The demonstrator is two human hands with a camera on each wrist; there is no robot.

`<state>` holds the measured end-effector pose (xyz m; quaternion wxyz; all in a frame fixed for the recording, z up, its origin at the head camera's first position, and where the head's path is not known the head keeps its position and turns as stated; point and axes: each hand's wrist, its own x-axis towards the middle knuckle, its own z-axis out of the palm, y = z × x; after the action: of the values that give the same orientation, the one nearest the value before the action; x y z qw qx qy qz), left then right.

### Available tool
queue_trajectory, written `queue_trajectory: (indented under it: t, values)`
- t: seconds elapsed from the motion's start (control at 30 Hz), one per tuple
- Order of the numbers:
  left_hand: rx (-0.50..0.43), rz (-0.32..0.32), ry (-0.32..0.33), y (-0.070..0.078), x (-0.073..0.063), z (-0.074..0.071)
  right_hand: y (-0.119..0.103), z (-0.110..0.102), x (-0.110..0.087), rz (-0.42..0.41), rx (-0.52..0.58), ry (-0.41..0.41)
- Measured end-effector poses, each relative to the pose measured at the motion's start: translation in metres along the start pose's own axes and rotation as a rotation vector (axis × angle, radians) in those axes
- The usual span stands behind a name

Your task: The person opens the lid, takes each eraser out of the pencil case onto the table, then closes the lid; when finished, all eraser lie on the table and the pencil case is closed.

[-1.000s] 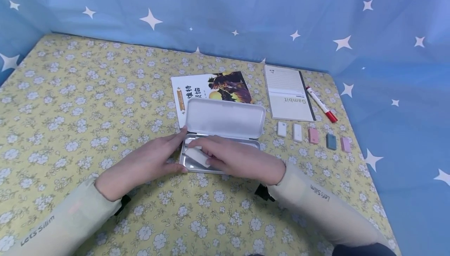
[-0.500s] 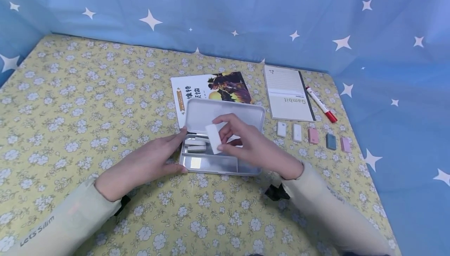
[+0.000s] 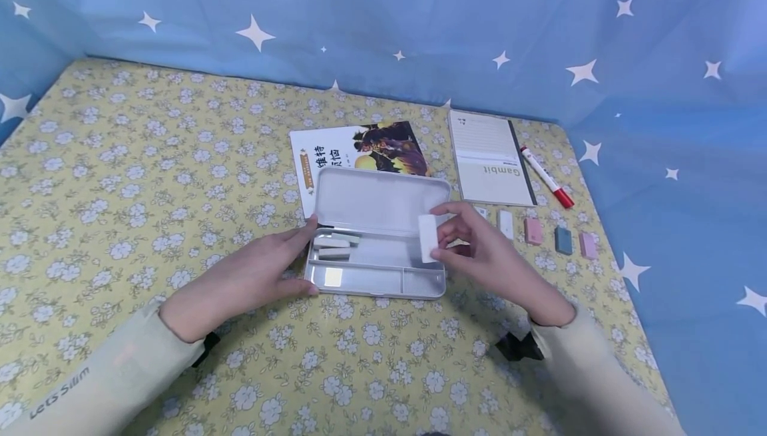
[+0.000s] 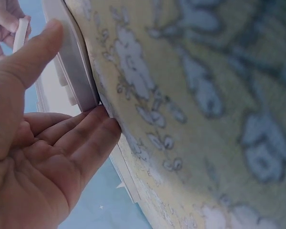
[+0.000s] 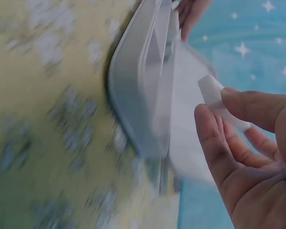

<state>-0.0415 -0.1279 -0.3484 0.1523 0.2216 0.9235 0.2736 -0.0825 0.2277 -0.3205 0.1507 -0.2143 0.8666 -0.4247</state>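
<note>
An open metal pencil case (image 3: 365,283) lies on the table, its lid raised at the back. My left hand (image 3: 257,273) rests against the case's left end, with straight fingers at the rear corner and the thumb at the front corner. Between the thumb and fingers of my right hand (image 3: 479,246) is a white eraser (image 3: 428,238), held up over the right part of the case. In the right wrist view the same eraser (image 5: 221,102) is pinched upright, apart from the case. Several white and pale erasers (image 3: 333,253) lie in the left of the rear compartment.
Behind the case lies a book (image 3: 383,146), partly under the lid. A notebook (image 3: 491,163) and a red-capped marker (image 3: 548,178) are at the back right. To the right stands a row with a white eraser (image 3: 506,224), a pink one (image 3: 533,231) and a teal one (image 3: 563,240).
My right hand has lifted the white eraser out of the case's left part and carried it to the right. My left hand has stayed at the case's end.
</note>
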Motion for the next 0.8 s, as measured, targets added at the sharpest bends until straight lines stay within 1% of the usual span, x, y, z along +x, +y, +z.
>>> queue_trajectory:
  t: [0.13, 0.37, 0.57, 0.8]
  values:
    - [-0.003, 0.001, 0.000, -0.001, 0.000, 0.000, 0.011, -0.009, -0.013, 0.034, -0.013, 0.032]
    - [-0.005, -0.003, -0.007, -0.001, 0.000, 0.000, 0.031, -0.020, -0.034, 0.052, -0.051, 0.078]
    - [-0.006, -0.011, -0.010, 0.000, 0.000, 0.000, 0.041, -0.027, -0.046, 0.107, -0.078, 0.075]
    - [0.002, -0.002, -0.001, 0.000, 0.000, 0.001, 0.055, -0.030, -0.056, 0.111, -0.124, 0.076]
